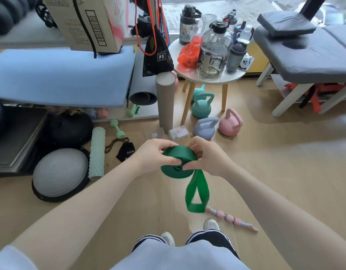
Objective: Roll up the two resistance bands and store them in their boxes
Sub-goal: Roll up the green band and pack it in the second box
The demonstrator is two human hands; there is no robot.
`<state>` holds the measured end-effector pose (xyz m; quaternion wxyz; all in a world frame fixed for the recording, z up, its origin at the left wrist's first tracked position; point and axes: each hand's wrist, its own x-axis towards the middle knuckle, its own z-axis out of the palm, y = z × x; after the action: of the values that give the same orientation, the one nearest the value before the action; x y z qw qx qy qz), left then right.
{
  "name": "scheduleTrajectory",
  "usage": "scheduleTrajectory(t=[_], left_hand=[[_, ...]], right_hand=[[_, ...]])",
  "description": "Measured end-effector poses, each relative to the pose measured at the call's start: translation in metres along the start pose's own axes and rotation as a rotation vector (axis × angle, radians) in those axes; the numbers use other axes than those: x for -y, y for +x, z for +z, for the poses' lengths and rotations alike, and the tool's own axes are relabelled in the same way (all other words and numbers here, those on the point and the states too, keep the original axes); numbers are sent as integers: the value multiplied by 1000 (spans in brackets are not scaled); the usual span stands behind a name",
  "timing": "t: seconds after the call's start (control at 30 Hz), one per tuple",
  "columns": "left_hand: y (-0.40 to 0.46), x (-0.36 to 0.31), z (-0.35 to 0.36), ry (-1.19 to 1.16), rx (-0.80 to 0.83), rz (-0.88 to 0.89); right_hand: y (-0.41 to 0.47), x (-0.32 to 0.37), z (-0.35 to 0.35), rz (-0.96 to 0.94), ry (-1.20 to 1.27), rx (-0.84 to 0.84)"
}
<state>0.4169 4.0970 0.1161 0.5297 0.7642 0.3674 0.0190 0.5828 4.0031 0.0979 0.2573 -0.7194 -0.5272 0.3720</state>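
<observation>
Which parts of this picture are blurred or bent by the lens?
Head view: the hanging tail of the green band is smeared by motion, while the hands are fairly sharp; the wide lens curves the padded bench and blue mat toward the edges; daylight from the window leaves soft shadows.

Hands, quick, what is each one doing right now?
Left hand: closed on the green band, gripping the rolled coil.
Right hand: closed on the same band, pinching the coil; the loose tail hangs below.
</observation>
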Motion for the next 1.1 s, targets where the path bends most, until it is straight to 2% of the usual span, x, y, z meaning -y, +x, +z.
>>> scheduleTrajectory(t=[0.1, 0.27, 0.5, 0.63, 0.73, 0.87, 1.0, 1.1], left_hand=[[-1, 4, -1, -51, -26, 4], [-4, 7, -10, -168, -49, -2], [-5, 2, -18, -422, -62, -8], [-8, 3, -16, -632, -85, 1], [-9, 5, -11, -770, -123, -4], [-9, 8, -8, -856, -182, -22], [-11, 13, -9, -848, -224, -33], [-12, 11, -10, -843, -239, -27]], right_hand=[[-3, -8, -3, 11, 188, 43], [-12, -27, -7, 34, 365, 95], [-7, -16, -2, -59, 455, -93], [-11, -3, -3, -67, 709, -73], [-14, 5, 0, -73, 823, -150], [-15, 9, 6, -60, 749, -250], [-21, 8, 9, -46, 636, -195], [-21, 9, 12, -32, 590, -235]])
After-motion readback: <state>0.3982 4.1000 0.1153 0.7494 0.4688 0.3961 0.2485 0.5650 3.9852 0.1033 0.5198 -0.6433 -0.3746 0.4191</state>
